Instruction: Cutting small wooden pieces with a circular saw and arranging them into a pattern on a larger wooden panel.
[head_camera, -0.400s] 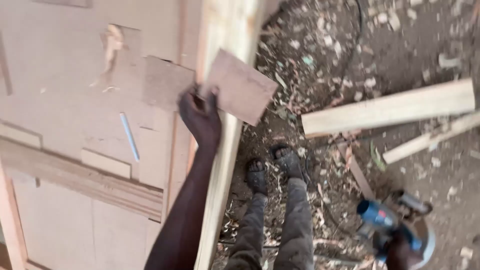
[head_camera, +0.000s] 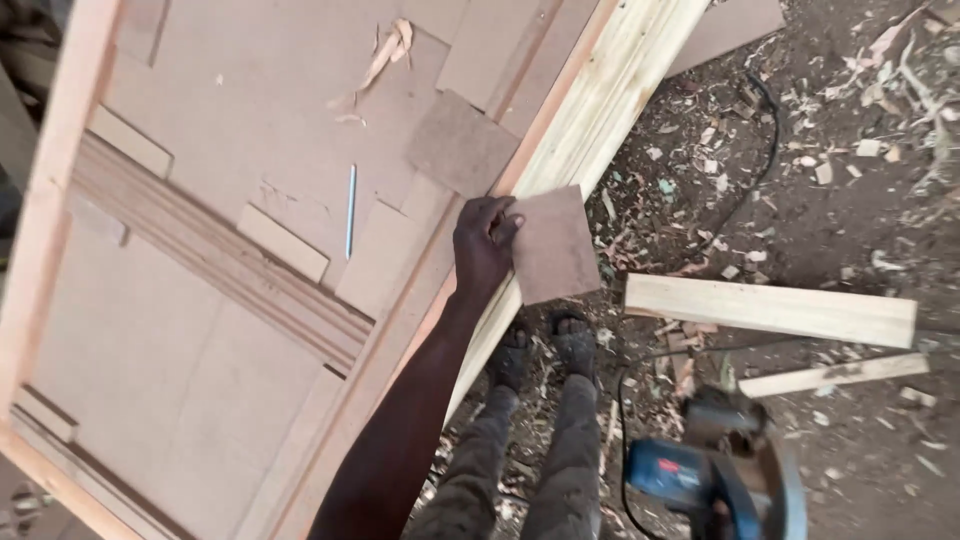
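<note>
The square brown board piece (head_camera: 553, 245) sits at the edge of the pale wooden beam (head_camera: 610, 95), overhanging toward the ground. Your left hand (head_camera: 483, 245) is closed on its left edge, thumb on top and fingers (head_camera: 505, 222) curled over the upper corner; most of the piece lies to the right of the grip. A second brown square (head_camera: 462, 143) lies flat just above your hand on the door panel (head_camera: 200, 300), apart from the held piece. A thin blue pencil (head_camera: 351, 210) lies on the panel, well to the left.

Your right hand is out of sight at the bottom edge, behind the blue circular saw (head_camera: 715, 475); whether it grips the saw cannot be told. Two loose planks (head_camera: 770, 308) lie on the shavings-strewn ground (head_camera: 850, 130) right of your feet (head_camera: 545, 350). No containers are visible.
</note>
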